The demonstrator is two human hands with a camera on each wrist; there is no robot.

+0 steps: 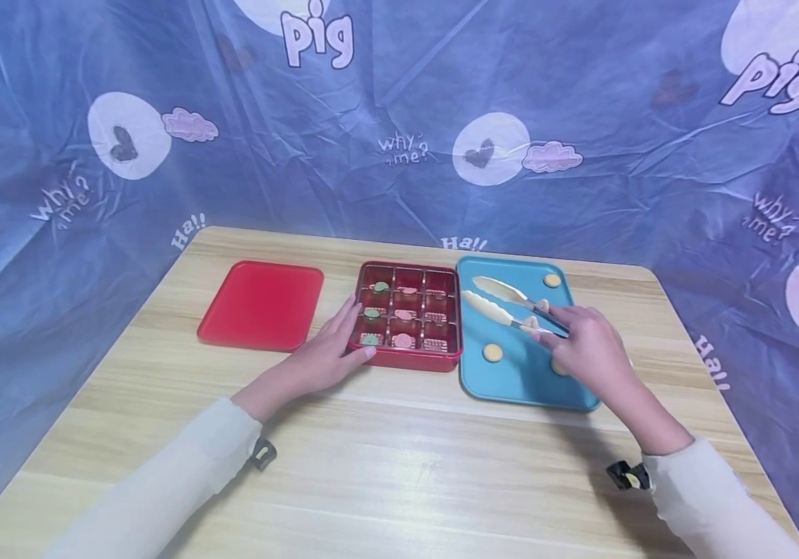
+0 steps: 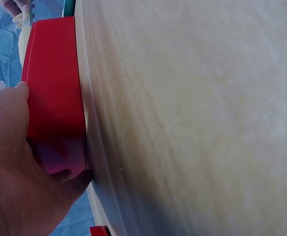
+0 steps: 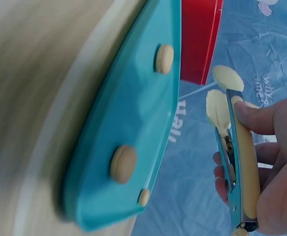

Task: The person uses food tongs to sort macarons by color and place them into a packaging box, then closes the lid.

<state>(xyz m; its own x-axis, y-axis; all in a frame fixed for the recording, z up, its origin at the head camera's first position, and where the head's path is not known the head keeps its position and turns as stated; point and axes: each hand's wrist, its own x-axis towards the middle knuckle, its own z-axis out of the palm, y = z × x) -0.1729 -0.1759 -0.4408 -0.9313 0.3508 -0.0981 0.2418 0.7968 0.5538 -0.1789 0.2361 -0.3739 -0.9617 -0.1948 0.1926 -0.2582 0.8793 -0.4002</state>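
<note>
My left hand point(image 1: 329, 349) rests against the near left corner of a red box point(image 1: 413, 359). Its fingers lie along the side and its thumb at the front. Inside the box is a clear divided insert; green round cookies point(image 1: 369, 340) occupy the left column and pink round cookies point(image 1: 402, 340) the middle one. My right hand point(image 1: 591, 345) grips tongs point(image 3: 246, 167) with cream tips and dark handles over a blue tray point(image 1: 511, 384). The tips are apart, near the box's right edge, with nothing visible between them. Several tan round cookies point(image 1: 493, 353) lie on the tray.
A flat red lid point(image 1: 262, 307) lies on the wooden table point(image 1: 371, 466), left of the box. The blue tray stands directly beside the box's right side. A blue printed cloth point(image 1: 385, 194) hangs behind the table and along its sides.
</note>
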